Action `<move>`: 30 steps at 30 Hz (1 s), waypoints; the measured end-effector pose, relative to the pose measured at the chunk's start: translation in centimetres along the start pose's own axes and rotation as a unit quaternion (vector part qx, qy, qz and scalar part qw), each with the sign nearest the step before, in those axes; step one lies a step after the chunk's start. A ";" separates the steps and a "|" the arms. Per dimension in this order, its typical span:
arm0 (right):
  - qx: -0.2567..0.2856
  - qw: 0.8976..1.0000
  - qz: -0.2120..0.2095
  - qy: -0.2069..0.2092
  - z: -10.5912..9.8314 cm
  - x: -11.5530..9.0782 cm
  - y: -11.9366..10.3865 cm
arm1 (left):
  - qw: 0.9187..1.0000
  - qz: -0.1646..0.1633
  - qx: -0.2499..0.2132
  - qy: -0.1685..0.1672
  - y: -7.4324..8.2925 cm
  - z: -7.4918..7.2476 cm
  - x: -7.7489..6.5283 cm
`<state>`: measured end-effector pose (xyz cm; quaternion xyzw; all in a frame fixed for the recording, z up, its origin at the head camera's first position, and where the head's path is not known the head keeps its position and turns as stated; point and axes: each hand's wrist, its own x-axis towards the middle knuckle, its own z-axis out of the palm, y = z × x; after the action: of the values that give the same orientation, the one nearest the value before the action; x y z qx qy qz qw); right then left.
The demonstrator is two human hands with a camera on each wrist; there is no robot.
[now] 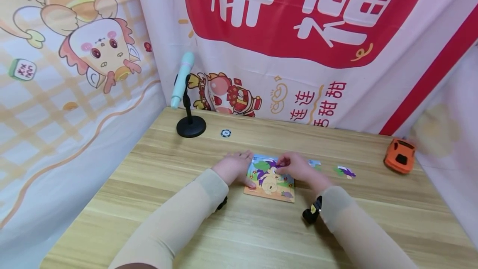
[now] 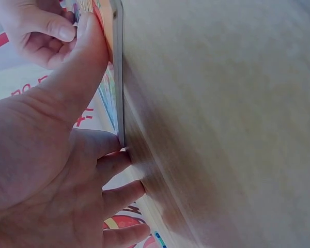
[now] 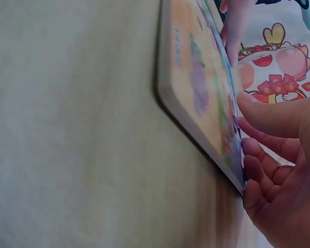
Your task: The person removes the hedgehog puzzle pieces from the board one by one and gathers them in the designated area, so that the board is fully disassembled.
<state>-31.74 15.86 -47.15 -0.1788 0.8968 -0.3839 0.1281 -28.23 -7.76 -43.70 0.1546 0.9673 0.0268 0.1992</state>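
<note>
A colourful jigsaw puzzle in a flat tray (image 1: 274, 197) lies on the table, with a cartoon figure and purple and green shapes. My left hand (image 1: 233, 168) steadies its left side. In the left wrist view, the thumb (image 2: 88, 46) lies over the puzzle's face while the spread fingers reach the tray edge and tabletop. Over the upper right part of the picture, my right hand (image 1: 298, 166) pinches a puzzle piece, mostly hidden by the fingertips. The right wrist view shows its thumb (image 3: 271, 116) and bent fingers close against the puzzle's surface.
Loose puzzle pieces lie right of the tray, one blue (image 1: 314, 163) and one purple and green (image 1: 345, 172). An orange toy car (image 1: 400, 155) stands far right. Behind are a poker chip (image 1: 225, 133) and a turquoise microphone (image 1: 183, 80) on a black stand (image 1: 191, 126).
</note>
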 end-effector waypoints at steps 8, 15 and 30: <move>-0.006 1.000 0.015 -0.001 0.5 0.1 0.2 | 1.000 -0.002 0.001 0.001 0.0 0.1 0.2; -0.012 0.999 0.029 0.005 0.6 0.1 0.2 | 1.000 -0.002 0.002 -0.005 0.1 -0.1 0.1; 0.030 0.999 0.032 0.031 0.0 0.3 0.3 | 1.000 -0.002 0.002 -0.001 0.0 0.3 0.5</move>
<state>-32.05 15.99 -47.38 -0.1337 0.8938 -0.4116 0.1176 -28.59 -7.59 -44.16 0.1528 0.9676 0.0238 0.1997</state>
